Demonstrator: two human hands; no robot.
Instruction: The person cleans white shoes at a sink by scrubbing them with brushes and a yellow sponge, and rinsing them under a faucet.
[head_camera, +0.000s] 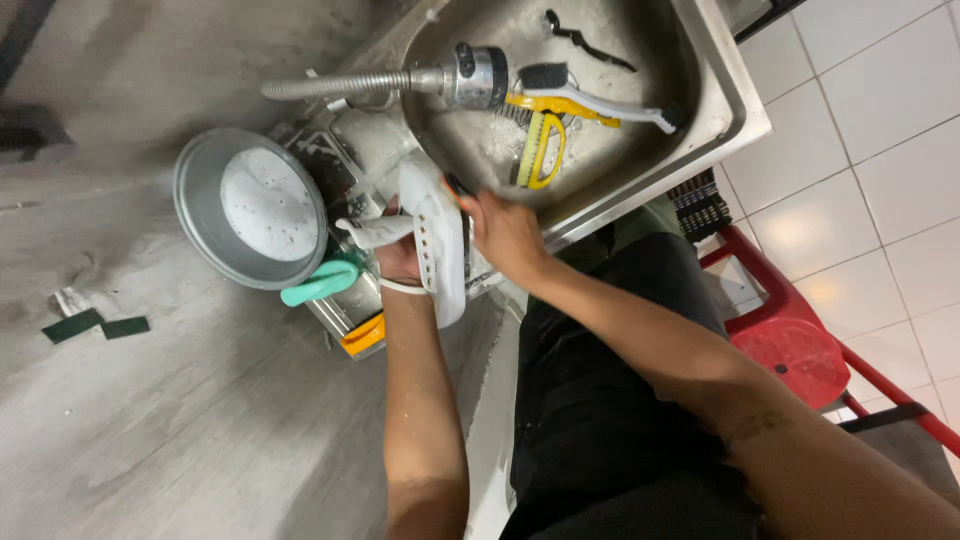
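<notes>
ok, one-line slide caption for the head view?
Both hands, left hand and right hand, hold a white shoe at the steel sink edge.

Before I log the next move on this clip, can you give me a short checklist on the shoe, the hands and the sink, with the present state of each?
1. White shoe held over the sink's edge: ok, it sits between both hands.
2. Left hand gripping the shoe: ok, it holds the shoe's far side, partly hidden behind it.
3. Right hand on the shoe: ok; whether it also holds a tool, cannot tell.
4. Brushes within reach: ok, a yellow brush and a white-handled brush lie in the sink.
5. Water running from the sprayer head: cannot tell.
6. Soapy basin beside the sink: ok, foam shows inside.
</notes>
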